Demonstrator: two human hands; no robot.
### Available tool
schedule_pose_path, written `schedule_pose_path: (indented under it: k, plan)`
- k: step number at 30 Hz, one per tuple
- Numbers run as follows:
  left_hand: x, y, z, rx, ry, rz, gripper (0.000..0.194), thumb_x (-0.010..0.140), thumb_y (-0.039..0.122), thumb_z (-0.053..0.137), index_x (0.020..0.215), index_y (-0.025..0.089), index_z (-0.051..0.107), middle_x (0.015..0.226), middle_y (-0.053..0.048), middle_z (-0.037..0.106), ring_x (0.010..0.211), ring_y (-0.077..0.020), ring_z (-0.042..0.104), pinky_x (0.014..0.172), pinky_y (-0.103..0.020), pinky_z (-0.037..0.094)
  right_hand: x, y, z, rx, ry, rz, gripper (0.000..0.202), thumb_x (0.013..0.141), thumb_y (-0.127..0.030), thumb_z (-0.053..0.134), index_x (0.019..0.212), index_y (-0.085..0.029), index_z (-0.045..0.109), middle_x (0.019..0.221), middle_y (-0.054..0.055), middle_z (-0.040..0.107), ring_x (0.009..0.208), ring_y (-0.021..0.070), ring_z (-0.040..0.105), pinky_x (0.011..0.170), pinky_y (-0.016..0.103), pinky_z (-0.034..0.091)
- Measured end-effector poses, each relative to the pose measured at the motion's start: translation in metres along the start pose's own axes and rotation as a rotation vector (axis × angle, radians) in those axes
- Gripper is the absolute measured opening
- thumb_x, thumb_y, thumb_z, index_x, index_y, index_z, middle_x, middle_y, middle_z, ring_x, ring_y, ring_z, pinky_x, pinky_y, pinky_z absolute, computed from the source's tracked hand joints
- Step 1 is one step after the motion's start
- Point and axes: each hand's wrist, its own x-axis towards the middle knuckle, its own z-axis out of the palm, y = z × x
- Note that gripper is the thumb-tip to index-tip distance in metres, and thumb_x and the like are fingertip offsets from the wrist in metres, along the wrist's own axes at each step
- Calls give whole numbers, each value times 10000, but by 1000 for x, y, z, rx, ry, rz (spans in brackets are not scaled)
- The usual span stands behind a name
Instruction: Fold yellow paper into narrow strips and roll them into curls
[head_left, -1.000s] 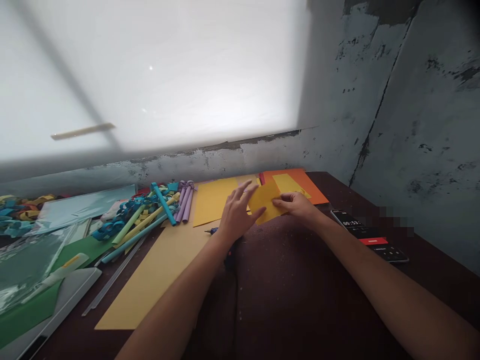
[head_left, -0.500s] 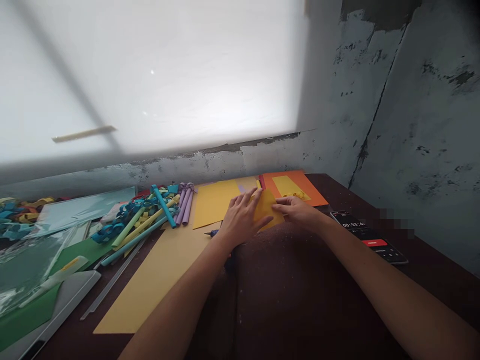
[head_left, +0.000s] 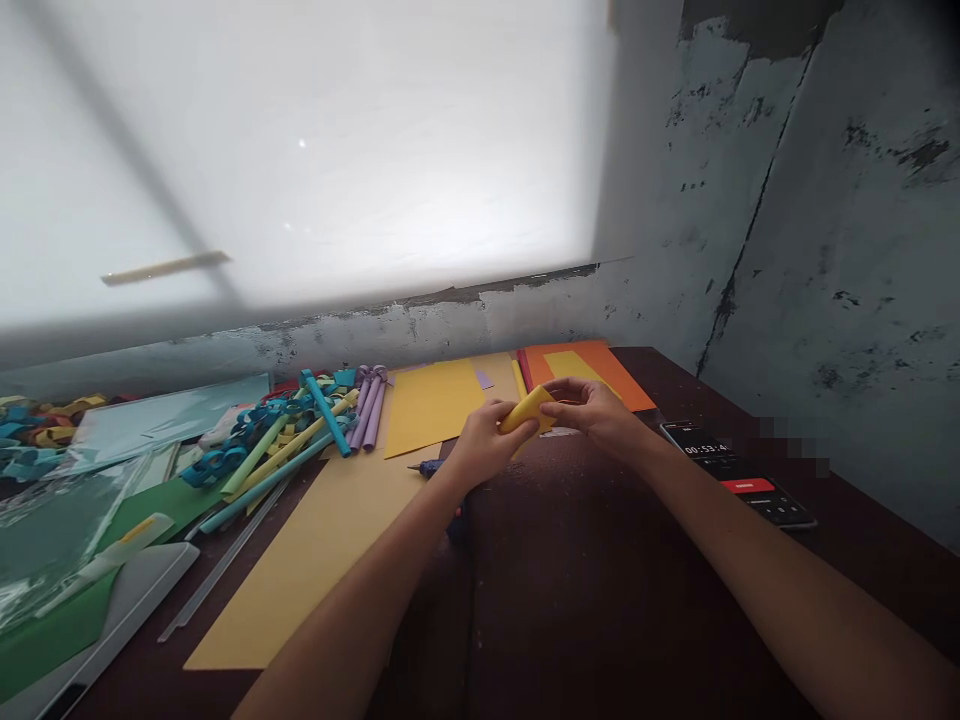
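A piece of yellow paper [head_left: 527,408], curled into a loose roll, is held between both hands above the dark table. My left hand [head_left: 486,440] is closed around its left end, thumb along the near side. At the other end, the fingers of my right hand [head_left: 589,412] pinch the paper's edge. A blue glue gun [head_left: 430,467] lies on the table by my left wrist, its nozzle pointing left and its body partly hidden by my forearm. Behind my hands lie a flat yellow sheet [head_left: 427,405] and a thin yellow paper tube [head_left: 519,378].
An orange sheet [head_left: 634,385] lies at the back right, with a phone [head_left: 739,475] running a timer nearer. To the left are a long tan sheet [head_left: 300,560], purple paper tubes [head_left: 367,420], blue paper curls [head_left: 214,465], clear glue sticks [head_left: 225,570] and a grey device [head_left: 142,600].
The yellow paper was a flat piece under my left palm and is now curled up. My left fingers have closed round it, and my right hand has shifted slightly along its edge.
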Motion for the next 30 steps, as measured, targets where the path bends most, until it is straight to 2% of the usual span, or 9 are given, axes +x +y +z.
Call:
schedule_pose_path:
  k: [2, 4, 7, 10, 12, 16, 21, 25, 30]
  plan:
    - [1, 1, 0, -160, -57, -109, 402, 885, 533, 654, 950, 154, 769, 789, -34, 677, 725, -201, 623, 618, -280, 440, 2, 3, 0, -76, 90, -43, 512, 685, -419, 895, 1114, -204, 716, 1092, 90, 713, 975, 244, 697, 818, 385, 613]
    - [2, 1, 0, -306, -63, -186, 425, 851, 549, 686, 965, 149, 772, 759, -26, 682, 676, -186, 607, 572, -263, 408, 3, 5, 0, -129, 134, -64, 593, 686, -428, 895, 1204, -222, 693, 1164, 103, 690, 1014, 248, 692, 822, 385, 622]
    - [2, -2, 0, -476, -70, -262, 434, 793, 518, 763, 1029, 154, 772, 854, -52, 736, 720, -195, 646, 605, -265, 446, 3, 6, 1, -112, 86, -39, 574, 706, -452, 878, 1192, -202, 701, 1156, 116, 712, 1000, 246, 705, 844, 389, 617]
    - [1, -2, -3, -558, -187, -309, 477, 741, 445, 840, 1116, 165, 753, 958, -90, 772, 825, -228, 701, 712, -302, 505, 1, 3, 3, -103, 27, -13, 490, 720, -468, 860, 1093, -181, 720, 1027, 99, 762, 912, 238, 726, 833, 390, 610]
    - [1, -1, -5, -555, -214, -298, 489, 740, 431, 854, 1139, 173, 742, 988, -104, 781, 892, -246, 718, 778, -327, 522, -1, 0, 4, -175, 14, -27, 446, 725, -464, 855, 1050, -186, 731, 974, 87, 775, 889, 240, 731, 808, 380, 606]
    - [1, -2, -5, -551, -149, -217, 422, 769, 465, 831, 1062, 169, 766, 1047, -117, 780, 977, -261, 720, 808, -334, 534, -4, -6, 7, -320, 24, -111, 415, 710, -486, 857, 990, -197, 756, 872, 67, 778, 842, 241, 729, 757, 365, 599]
    - [2, -5, -1, -640, -112, -200, 466, 759, 494, 832, 1084, 165, 773, 1104, -122, 778, 992, -265, 724, 835, -350, 551, -5, -8, 9, -227, 42, -89, 483, 679, -535, 870, 1001, -193, 759, 940, 82, 787, 875, 252, 736, 803, 385, 603]
    - [2, -5, 0, -682, -102, -212, 507, 738, 517, 843, 1093, 162, 769, 1078, -125, 783, 1013, -281, 728, 859, -372, 560, -4, -7, 8, -218, 44, -54, 451, 674, -559, 865, 896, -178, 770, 896, 81, 779, 825, 242, 731, 779, 379, 607]
    - [2, -3, 0, -687, -104, -216, 518, 730, 528, 843, 1085, 159, 769, 1071, -133, 784, 1014, -290, 732, 865, -393, 571, -3, -4, 6, -233, 36, -57, 424, 696, -557, 849, 892, -187, 782, 866, 72, 776, 789, 229, 720, 762, 371, 597]
